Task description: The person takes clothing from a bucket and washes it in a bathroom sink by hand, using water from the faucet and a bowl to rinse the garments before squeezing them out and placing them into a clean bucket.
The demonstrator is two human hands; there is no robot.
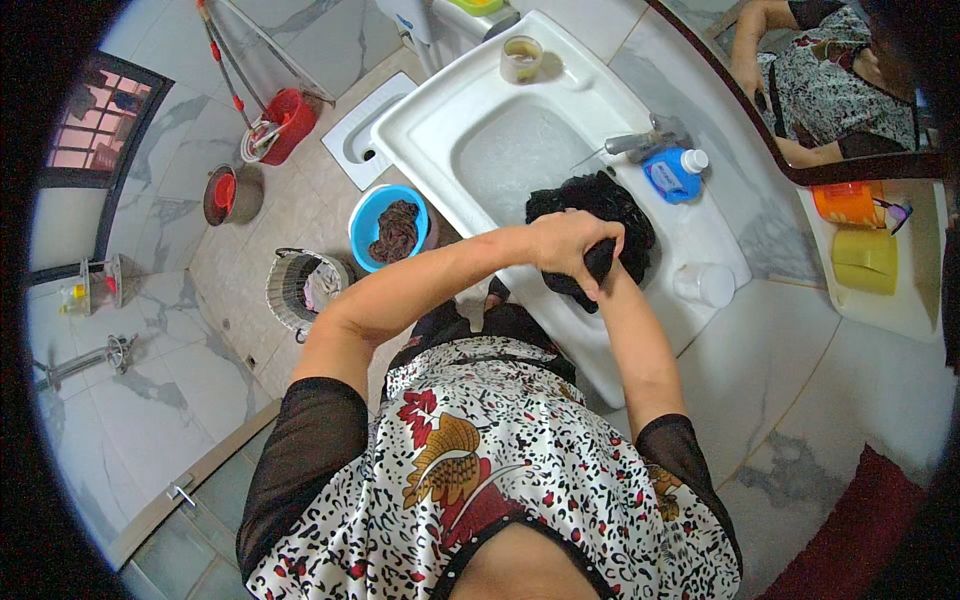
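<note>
My left hand (574,244) is curled around a bunched fold of wet-looking black cloth (634,217). The rest of that cloth lies heaped in the near right part of the white sink (427,169). My right forearm (637,337) reaches to the same spot, but its hand is hidden behind my left hand and the cloth, so its grip does not show. Whitish water (517,142) covers the sink's bottom. From the grey faucet (634,142) a thin stream runs toward the cloth.
A blue bottle (670,175), white jar (705,285) and glass (520,61) stand on the sink's rim. Left on the floor are a blue basin (361,236) with dark cloth, a wicker basket (289,296), a pot (244,195) and red mop bucket (300,124). A mirror (825,82) hangs right.
</note>
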